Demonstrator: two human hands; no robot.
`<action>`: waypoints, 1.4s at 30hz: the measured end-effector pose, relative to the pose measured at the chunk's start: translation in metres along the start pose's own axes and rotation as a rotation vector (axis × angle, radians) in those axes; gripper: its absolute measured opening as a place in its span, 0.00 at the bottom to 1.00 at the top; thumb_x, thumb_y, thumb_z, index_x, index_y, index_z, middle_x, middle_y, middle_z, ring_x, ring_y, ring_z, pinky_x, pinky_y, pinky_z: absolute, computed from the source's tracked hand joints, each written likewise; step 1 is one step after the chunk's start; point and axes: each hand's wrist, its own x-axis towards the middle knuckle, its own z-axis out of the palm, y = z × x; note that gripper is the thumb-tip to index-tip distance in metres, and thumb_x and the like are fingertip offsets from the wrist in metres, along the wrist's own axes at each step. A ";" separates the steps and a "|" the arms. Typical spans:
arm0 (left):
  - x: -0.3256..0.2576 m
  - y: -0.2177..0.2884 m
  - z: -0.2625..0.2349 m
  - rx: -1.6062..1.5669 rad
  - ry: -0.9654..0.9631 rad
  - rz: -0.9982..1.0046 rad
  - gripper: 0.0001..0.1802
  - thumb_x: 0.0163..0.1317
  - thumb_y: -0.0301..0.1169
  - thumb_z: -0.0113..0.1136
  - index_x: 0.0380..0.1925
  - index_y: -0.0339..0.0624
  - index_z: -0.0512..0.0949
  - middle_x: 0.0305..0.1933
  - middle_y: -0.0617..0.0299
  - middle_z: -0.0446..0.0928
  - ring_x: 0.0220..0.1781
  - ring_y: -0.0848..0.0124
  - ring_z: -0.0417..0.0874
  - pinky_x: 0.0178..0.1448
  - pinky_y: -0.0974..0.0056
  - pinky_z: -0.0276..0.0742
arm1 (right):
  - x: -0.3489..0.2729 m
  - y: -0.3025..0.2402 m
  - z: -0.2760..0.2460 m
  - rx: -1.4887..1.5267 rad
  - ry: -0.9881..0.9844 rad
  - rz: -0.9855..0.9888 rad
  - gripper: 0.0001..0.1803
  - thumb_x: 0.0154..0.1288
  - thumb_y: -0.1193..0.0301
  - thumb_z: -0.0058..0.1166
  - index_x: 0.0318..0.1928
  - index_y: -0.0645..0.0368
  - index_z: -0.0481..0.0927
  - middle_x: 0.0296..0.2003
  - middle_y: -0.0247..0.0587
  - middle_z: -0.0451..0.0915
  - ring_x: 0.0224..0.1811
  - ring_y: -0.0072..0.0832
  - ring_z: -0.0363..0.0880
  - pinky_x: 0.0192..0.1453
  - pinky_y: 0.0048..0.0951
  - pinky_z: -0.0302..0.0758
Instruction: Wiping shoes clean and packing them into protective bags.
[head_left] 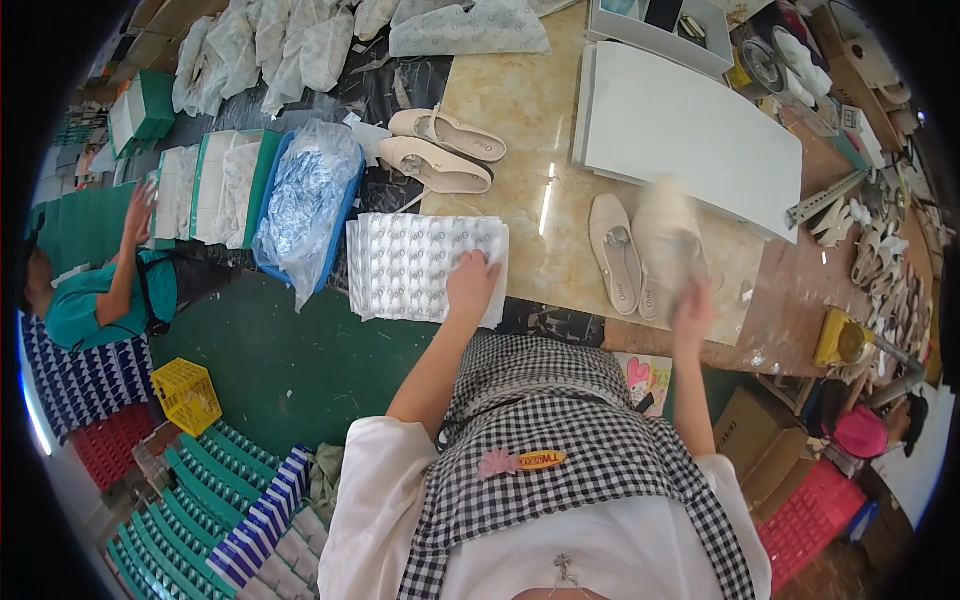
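Observation:
My left hand (472, 284) lies on a stack of white printed tissue paper (395, 268) at the table's near edge, its fingers apart. My right hand (692, 308), smeared by motion, grips the heel end of a blurred beige flat shoe (668, 222). Partly under that shoe shows the heel of another beige shoe (648, 299). To its left lies a sharp beige flat shoe (614, 254), toe pointing away from me. Beyond the paper stack, two more beige flats (435, 165) lie on their soles, with pale straps or strips about them.
A large white box lid (690, 130) lies at the right, an open box (665, 35) behind it. Left of the paper, a blue basket (352, 200) holds clear plastic. Green shoeboxes (262, 195) stand further left. A co-worker (110, 290) is at the far left. Shoes (870, 245) crowd the right.

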 end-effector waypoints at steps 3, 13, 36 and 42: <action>0.004 -0.012 -0.005 -0.044 0.020 0.019 0.12 0.64 0.38 0.55 0.36 0.40 0.74 0.32 0.48 0.78 0.35 0.48 0.81 0.39 0.49 0.75 | 0.021 -0.072 0.074 -0.093 -0.264 -0.297 0.22 0.63 0.77 0.49 0.58 0.64 0.73 0.38 0.53 0.80 0.38 0.51 0.78 0.45 0.42 0.75; -0.027 -0.006 -0.138 -0.914 0.414 -0.231 0.10 0.66 0.29 0.58 0.35 0.29 0.79 0.23 0.66 0.75 0.26 0.79 0.70 0.31 0.72 0.67 | -0.027 -0.223 0.159 0.415 -0.972 -0.042 0.16 0.63 0.64 0.58 0.45 0.64 0.81 0.37 0.45 0.85 0.39 0.31 0.83 0.44 0.31 0.77; 0.009 -0.022 -0.161 -0.205 0.358 0.027 0.10 0.61 0.35 0.61 0.31 0.41 0.83 0.26 0.54 0.78 0.28 0.53 0.80 0.32 0.55 0.74 | 0.026 -0.229 0.036 0.084 -0.838 -0.482 0.24 0.56 0.84 0.47 0.52 0.54 0.81 0.48 0.47 0.82 0.46 0.42 0.83 0.50 0.35 0.79; -0.008 -0.023 -0.197 -0.075 0.389 0.057 0.08 0.60 0.35 0.63 0.33 0.43 0.84 0.25 0.56 0.77 0.25 0.55 0.79 0.29 0.58 0.72 | 0.001 -0.253 0.066 -0.434 -0.699 -0.793 0.29 0.53 0.79 0.51 0.57 0.44 0.79 0.41 0.44 0.80 0.30 0.39 0.82 0.33 0.37 0.79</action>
